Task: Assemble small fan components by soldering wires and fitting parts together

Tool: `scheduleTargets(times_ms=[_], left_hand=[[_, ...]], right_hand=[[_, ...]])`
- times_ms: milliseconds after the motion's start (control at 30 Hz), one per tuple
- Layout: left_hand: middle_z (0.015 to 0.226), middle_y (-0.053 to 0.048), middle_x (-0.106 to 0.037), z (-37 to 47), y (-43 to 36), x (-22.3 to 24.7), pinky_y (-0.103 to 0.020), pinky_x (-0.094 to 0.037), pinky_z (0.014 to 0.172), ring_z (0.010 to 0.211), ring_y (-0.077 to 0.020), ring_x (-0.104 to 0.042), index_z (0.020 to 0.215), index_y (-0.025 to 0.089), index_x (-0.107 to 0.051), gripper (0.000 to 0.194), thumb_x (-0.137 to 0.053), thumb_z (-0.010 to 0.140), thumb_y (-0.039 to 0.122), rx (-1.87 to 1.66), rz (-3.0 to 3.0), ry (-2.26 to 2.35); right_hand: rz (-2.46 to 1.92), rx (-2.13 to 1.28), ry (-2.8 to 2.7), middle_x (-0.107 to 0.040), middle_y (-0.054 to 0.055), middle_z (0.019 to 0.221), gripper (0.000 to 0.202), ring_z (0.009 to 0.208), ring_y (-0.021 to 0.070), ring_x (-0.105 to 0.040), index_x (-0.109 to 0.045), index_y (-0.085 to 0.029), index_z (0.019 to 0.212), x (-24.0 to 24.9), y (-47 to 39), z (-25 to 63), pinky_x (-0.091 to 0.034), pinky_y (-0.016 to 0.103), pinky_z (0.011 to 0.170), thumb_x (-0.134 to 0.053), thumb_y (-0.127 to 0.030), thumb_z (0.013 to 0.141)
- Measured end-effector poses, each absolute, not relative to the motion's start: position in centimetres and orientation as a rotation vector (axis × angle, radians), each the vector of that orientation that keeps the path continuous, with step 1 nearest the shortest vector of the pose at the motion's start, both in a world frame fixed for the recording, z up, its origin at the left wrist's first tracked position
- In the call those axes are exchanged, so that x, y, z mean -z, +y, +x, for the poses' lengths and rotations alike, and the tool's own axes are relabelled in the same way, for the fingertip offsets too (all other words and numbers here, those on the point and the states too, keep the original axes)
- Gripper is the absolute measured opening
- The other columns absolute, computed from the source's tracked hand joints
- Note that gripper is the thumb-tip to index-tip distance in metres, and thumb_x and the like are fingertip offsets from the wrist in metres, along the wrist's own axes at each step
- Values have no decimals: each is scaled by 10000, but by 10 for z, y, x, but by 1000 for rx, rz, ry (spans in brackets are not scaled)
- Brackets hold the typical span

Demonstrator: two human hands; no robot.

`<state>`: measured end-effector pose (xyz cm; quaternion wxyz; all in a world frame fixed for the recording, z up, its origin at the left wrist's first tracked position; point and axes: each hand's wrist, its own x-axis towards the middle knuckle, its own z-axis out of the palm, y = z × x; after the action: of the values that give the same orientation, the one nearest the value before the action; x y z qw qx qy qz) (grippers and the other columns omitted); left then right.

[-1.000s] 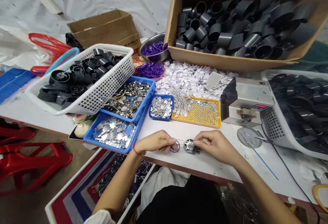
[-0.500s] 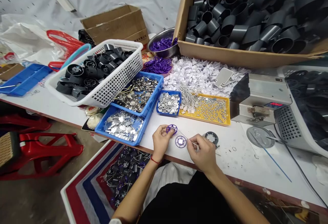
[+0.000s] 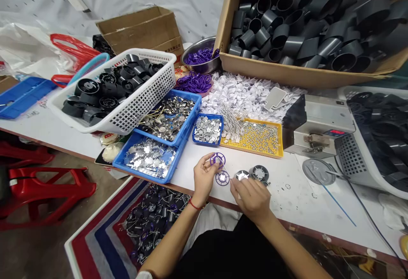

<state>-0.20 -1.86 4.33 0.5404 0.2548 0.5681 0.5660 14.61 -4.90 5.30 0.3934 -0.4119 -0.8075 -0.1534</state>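
My left hand (image 3: pixel 204 177) pinches a purple spoked ring (image 3: pixel 222 156) by its near edge, just above the tabletop. A thin whitish cord (image 3: pixel 226 170) runs from that ring to my right hand (image 3: pixel 252 196), whose fingers are closed on its end. Below the held ring lies a second purple spoked ring (image 3: pixel 218 181) with a small white square (image 3: pixel 222 177) at its centre. Beyond my right fingers sit two black round parts with silvery middles, one a black disc (image 3: pixel 260 172), the other a partly covered disc (image 3: pixel 242 174).
Blue trays (image 3: pixel 174 176) of metal pieces stand left, a yellow tray (image 3: pixel 280 153) of small parts ahead. A white basket (image 3: pixel 127 113) and a cardboard box (image 3: pixel 270 69) hold dark plastic parts. A metal machine (image 3: pixel 321 119) and a round dish (image 3: pixel 318 172) are right.
The held purple ring now faces up more openly. My right hand has turned slightly, palm lower, uncovering a second black disc beyond it. The whole view has shifted a little.
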Motion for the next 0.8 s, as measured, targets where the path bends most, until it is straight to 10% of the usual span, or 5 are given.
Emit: scheduleTargets(times_ms=[333,500,800], left_hand=[[815,-4,-687,14,-25,-56,-169,-479,526,534,-55,-542,1434,176,-431,728,-709,770,283,-1307,862,1337],[905,-63,-711,26,-21,-58,-263,-569,727,795,-159,-663,1302,140,-574,633,-739,708,287,-1301,700,1248],[708,35,-604,31,-18,-59,-179,-527,589,572,-63,-597,1129,136,-633,593,-827,584,263,-1295,333,1185]], right_hand=[[-1237,-258,-1733,-710,13,724,66,610,111,-635,-703,-181,869,-57,-25,148,-478,220,584,-638,-183,873],[-1310,-158,-1727,-599,8,601,160,547,119,-551,-746,-171,909,-59,-25,148,-456,255,562,-589,-195,889],[-1244,-1325,-1422,-643,34,797,317,658,136,-588,-675,-201,1155,-75,-40,154,-497,257,553,-533,-336,906]])
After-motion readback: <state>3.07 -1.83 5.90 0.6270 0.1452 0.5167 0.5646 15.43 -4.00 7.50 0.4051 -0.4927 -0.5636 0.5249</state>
